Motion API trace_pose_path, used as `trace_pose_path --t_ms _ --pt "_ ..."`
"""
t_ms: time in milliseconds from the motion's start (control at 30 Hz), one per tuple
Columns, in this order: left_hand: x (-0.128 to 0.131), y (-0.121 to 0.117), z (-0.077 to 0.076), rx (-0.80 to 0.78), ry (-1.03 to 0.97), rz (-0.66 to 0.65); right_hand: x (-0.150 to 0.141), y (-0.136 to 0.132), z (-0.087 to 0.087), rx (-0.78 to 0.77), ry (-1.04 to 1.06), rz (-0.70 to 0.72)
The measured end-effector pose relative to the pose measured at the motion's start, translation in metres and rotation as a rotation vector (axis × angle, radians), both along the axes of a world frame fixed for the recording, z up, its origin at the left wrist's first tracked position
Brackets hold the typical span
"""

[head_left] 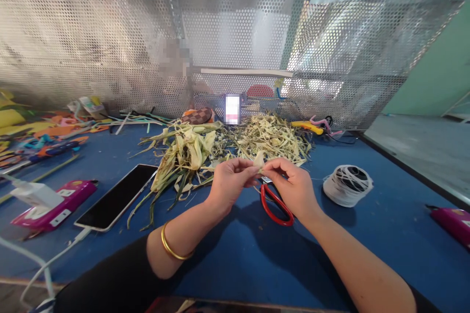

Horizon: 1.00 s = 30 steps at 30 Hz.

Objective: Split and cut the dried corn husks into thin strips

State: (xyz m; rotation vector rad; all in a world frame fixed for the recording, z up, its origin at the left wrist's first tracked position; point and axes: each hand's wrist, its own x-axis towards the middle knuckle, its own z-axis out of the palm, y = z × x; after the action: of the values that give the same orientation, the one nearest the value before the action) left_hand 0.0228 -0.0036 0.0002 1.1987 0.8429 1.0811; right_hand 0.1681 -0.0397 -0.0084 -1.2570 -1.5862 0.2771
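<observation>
My left hand (235,178) and my right hand (292,183) meet above the middle of the blue table. Both pinch a small pale husk-like leaf (259,159) between thumbs and fingers. Its lower part is hidden by the fingertips. Just below my right hand lie scissors with red handles (277,210), their blades mostly covered. Behind my left hand is a bunch of pale, wilted husk-like leaves with green stems (183,156). Beyond my right hand spreads a heap of short, pale dried plant pieces (273,137).
A spool of white thread (347,186) stands at right. A phone (119,198) is cabled, near a magenta power strip (75,200) with a white plug. Coloured scraps (55,124) cover the far left. A perforated metal screen (235,34) borders the back; a yellow-handled tool (308,127) lies before it.
</observation>
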Motion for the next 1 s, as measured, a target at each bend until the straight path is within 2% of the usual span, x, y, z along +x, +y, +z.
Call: trace_pose_path --t_ms 133,267,600,1000 --pt "0.0016 0.0010 -0.0022 0.127 -0.035 0.051 -0.0023 -0.0005 0.0020 -0.072 0.057 -0.054" --pt "0.0028 0.0020 -0.0035 0.237 -0.023 0.013 -0.0026 -0.0012 0.0040 -0.077 0.102 -0.082" --pt "-0.0004 0.0035 -0.0035 0.205 0.032 -0.040 0.0009 -0.0018 0.0064 -0.044 0.111 -0.108" --pt "0.0000 0.0002 -0.0042 0.383 0.067 0.105 -0.0011 -0.0050 0.0088 -0.013 0.090 -0.072"
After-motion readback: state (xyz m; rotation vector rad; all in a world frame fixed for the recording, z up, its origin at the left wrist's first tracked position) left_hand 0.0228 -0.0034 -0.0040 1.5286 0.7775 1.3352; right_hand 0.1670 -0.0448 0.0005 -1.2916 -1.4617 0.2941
